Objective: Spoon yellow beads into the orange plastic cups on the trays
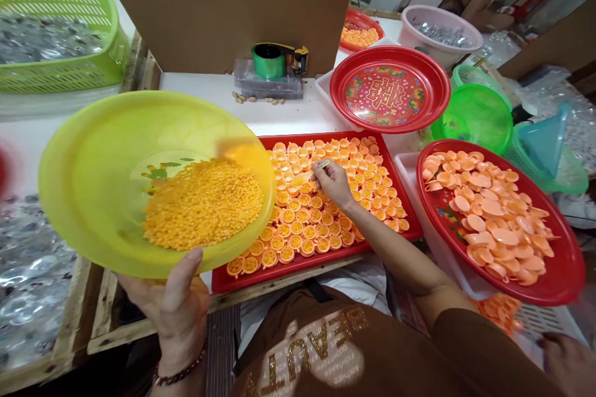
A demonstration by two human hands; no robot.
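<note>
My left hand grips the near rim of a large yellow basin, thumb over the edge. The basin is tilted toward the right and holds a heap of small yellow-orange pellets. My right hand is over a red rectangular tray, its fingers pinched; what they hold is too small to make out. Rows of small orange cups cover the tray. Cups in the near rows have yellow pellets in them; several far-left ones look bare inside. The basin hides the tray's left end.
A red round tray of orange spoon-shaped pieces stands at right, with a patterned red tray behind. A green basket of clear pieces stands at far left. A tape roll sits before a brown board.
</note>
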